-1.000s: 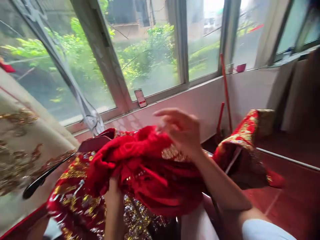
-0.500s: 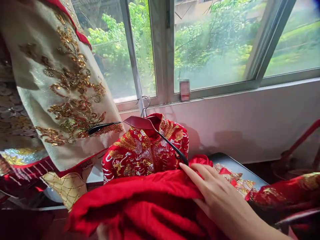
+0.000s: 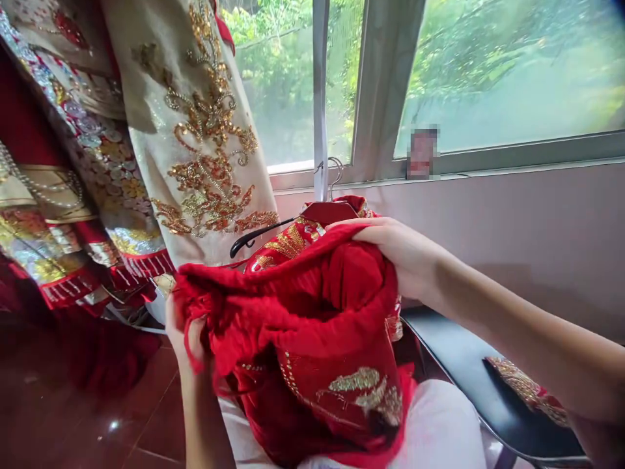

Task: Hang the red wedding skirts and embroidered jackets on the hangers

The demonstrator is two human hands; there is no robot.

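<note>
A red skirt (image 3: pixel 317 339) with a gathered waistband and gold embroidery hangs over my lap, its top opening facing me. At its left end, my left hand (image 3: pixel 188 329) is closed on the waistband, beside some loose red ties. My right hand (image 3: pixel 385 244) grips the far right part of the same band; the cloth covers some of its fingers. Just beyond the skirt, a black hanger (image 3: pixel 263 233) with a dark red middle piece hangs in front of a red embroidered jacket (image 3: pixel 288 246). The skirt hides most of that jacket.
Beaded cream and red garments (image 3: pixel 205 163) hang at the left. A dark seat (image 3: pixel 449 352) at the right bears a sequined piece (image 3: pixel 527 391). Behind stand the window and a small blurred box (image 3: pixel 422 153) on its sill. Dark red tiles (image 3: pixel 122 423) cover the floor.
My right hand has left the hanger's right arm and now holds the skirt's waistband. My left hand has come into view at the left. The skirt is spread open, and the view has turned left.
</note>
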